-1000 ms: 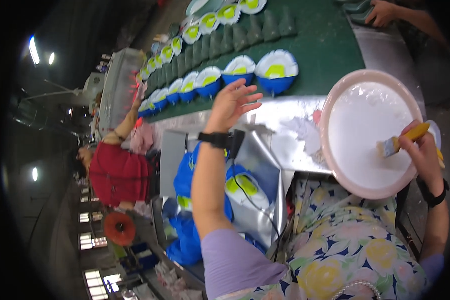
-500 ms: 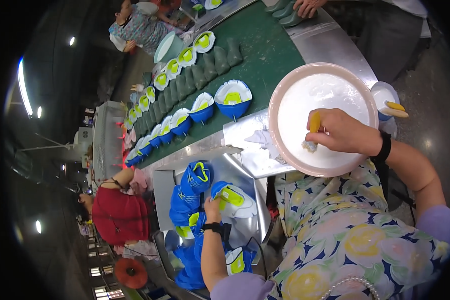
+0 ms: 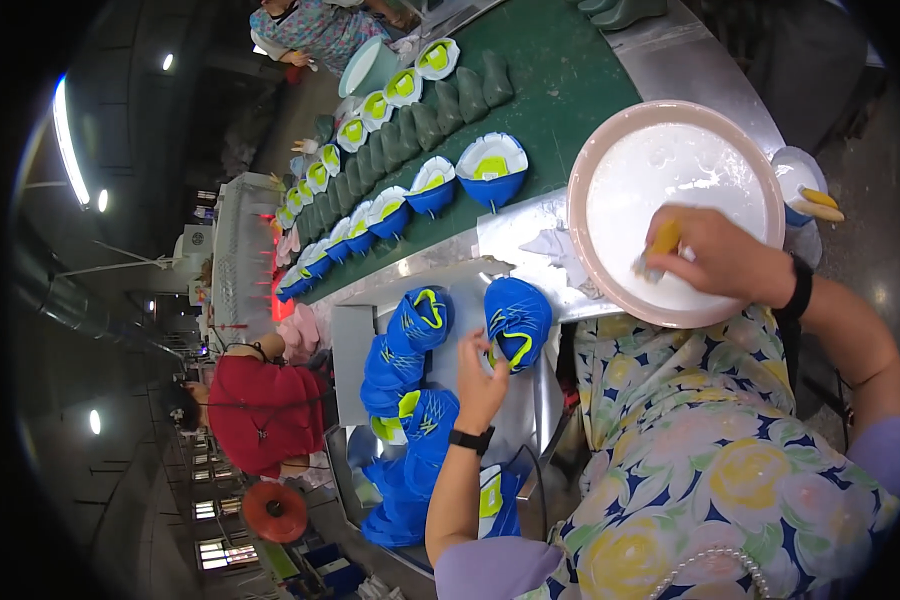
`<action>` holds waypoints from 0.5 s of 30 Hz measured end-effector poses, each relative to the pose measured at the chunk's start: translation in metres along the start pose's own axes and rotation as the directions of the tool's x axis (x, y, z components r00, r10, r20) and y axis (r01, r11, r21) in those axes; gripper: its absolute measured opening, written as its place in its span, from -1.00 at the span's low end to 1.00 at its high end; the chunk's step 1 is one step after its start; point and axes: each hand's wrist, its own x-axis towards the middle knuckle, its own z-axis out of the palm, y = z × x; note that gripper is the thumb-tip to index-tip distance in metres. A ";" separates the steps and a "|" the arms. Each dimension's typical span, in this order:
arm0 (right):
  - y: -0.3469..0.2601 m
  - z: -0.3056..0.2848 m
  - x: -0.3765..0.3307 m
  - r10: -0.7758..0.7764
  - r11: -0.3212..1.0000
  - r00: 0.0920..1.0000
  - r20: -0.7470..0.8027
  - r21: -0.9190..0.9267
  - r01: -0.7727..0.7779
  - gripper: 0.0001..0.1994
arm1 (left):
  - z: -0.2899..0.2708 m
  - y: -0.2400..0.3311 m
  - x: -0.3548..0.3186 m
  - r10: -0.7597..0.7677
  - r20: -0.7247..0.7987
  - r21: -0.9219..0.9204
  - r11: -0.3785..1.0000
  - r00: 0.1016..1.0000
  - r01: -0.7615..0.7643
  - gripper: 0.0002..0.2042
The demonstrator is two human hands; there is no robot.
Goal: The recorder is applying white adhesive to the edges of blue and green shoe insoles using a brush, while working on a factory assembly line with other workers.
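Note:
A blue shoe upper (image 3: 526, 312) with a yellow-green collar stands collar up in the metal tray. My left hand (image 3: 480, 385) is at its collar edge, thumb and fingers closed on the rim. In my right hand (image 3: 715, 255) is a brush with a yellow handle (image 3: 667, 236), gripped between thumb and fingers. Its pale bristles point down at the white liquid (image 3: 630, 190) in a pink basin (image 3: 582, 210); whether they touch it is hard to tell. Several other blue uppers (image 3: 398, 365) are heaped in the tray to the left of my left hand.
Beyond the tray runs a green conveyor belt (image 3: 570, 110) carrying rows of blue-and-white uppers (image 3: 491, 170) and dark green shoe lasts (image 3: 430, 125). A white cup (image 3: 792, 172) with yellow-handled brushes stands right of the basin. A person in red (image 3: 260, 415) works at the left; another person (image 3: 315, 35) is across the belt.
The upper at my left hand has turned from pale underside up to blue side and collar up. My right hand has stayed over the basin with the brush. The whole view has shifted slightly.

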 end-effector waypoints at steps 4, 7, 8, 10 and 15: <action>0.001 0.006 0.001 0.047 0.955 0.962 0.267 -0.294 0.035 -0.80 | 0.027 0.008 0.053 0.443 0.099 0.201 0.868 0.891 -0.453 -0.57; 0.010 -0.014 0.000 0.050 0.945 0.979 0.198 -0.327 0.017 -0.79 | 0.010 0.003 0.072 0.337 0.219 0.260 0.884 0.916 -0.388 -0.55; 0.012 -0.024 0.000 0.076 0.950 0.987 0.143 -0.311 -0.028 -0.80 | -0.004 0.007 0.078 0.142 0.186 0.235 0.954 0.972 -0.184 -0.53; 0.021 -0.049 -0.003 -0.008 0.941 1.000 -0.013 -0.337 0.003 -0.84 | -0.033 0.034 0.091 0.165 -0.047 -0.237 0.956 0.985 -0.171 -0.56; 0.013 -0.087 0.012 -0.081 0.988 0.980 -0.179 -0.144 0.055 -0.81 | -0.052 0.086 0.124 0.444 0.037 -0.098 0.893 0.896 -0.438 -0.50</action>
